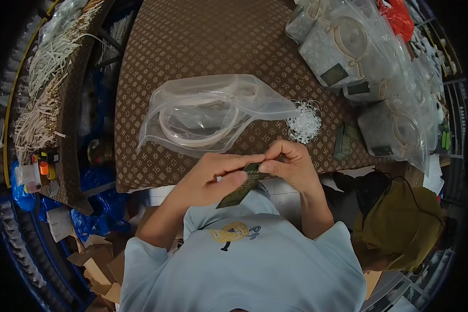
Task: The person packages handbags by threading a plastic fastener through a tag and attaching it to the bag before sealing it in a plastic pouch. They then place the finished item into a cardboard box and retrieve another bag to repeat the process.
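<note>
Close to my body, my left hand (pixel 209 177) holds a dark green hang tag (pixel 240 191) between thumb and fingers. My right hand (pixel 291 162) pinches at the tag's top corner; whatever thin piece sits between those fingertips is too small to make out. Just beyond my hands, a clear plastic bag (pixel 192 86) lies on the patterned brown table (pixel 203 36), with a pale round handle (pixel 164 122) showing inside it. A tangled pile of white tag strings (pixel 304 122) is beside the bag. More dark green tags (pixel 343 143) lie farther right.
Several plastic-wrapped handbags (pixel 330 52) stand along the table's right side. Bundles of pale straps (pixel 41 78) hang over a rack at left. Blue plastic bags (pixel 101 208) and open cardboard boxes (pixel 101 265) are low on the left. An olive fabric item (pixel 400 218) is at right.
</note>
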`<action>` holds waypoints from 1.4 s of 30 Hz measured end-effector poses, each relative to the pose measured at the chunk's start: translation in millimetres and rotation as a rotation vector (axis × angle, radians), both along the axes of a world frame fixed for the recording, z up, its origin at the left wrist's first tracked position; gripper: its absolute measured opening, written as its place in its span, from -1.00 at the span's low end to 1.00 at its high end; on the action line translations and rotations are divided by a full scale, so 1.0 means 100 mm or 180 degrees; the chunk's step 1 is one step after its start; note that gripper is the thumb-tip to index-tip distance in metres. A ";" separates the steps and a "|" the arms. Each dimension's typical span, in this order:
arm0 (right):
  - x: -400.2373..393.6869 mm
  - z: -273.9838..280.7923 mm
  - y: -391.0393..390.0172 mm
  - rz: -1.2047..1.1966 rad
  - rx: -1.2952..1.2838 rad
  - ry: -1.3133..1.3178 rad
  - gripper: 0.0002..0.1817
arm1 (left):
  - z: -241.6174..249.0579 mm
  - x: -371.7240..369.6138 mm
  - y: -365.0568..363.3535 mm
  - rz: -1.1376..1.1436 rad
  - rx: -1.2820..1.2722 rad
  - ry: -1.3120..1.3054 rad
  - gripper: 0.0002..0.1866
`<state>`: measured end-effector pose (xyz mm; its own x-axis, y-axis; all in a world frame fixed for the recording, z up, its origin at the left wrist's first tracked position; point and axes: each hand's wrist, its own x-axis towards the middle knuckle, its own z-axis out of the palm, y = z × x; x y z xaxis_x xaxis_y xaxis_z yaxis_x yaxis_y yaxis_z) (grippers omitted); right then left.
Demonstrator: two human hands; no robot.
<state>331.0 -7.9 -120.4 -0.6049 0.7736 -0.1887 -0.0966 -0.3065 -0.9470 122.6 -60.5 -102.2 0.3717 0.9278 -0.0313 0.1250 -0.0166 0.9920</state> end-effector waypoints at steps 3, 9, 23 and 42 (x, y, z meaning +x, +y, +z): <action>0.00 -0.01 -0.01 0.0040 -0.0247 0.0401 -0.86 | 0.03 -0.04 0.00 -0.0075 -0.0648 -0.0855 -0.59; -0.17 -0.08 -0.13 -0.0078 0.0034 0.0773 -0.85 | -0.07 -0.09 0.03 -0.0264 -0.0685 -0.1550 -0.68; -0.36 0.04 -0.39 -0.0617 0.0330 0.0039 -0.82 | -0.15 -0.06 -0.05 0.0951 0.2180 0.0612 -0.70; -0.67 0.48 0.41 0.0996 0.3972 -0.1522 -0.88 | 0.31 -0.46 0.03 0.1309 0.1857 0.2969 -0.89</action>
<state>264.2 33.5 -72.5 -0.8573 0.4268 0.2879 0.2293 0.8172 -0.5288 77.1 -57.2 -71.2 0.0987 0.9365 0.3366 0.9011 -0.2276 0.3690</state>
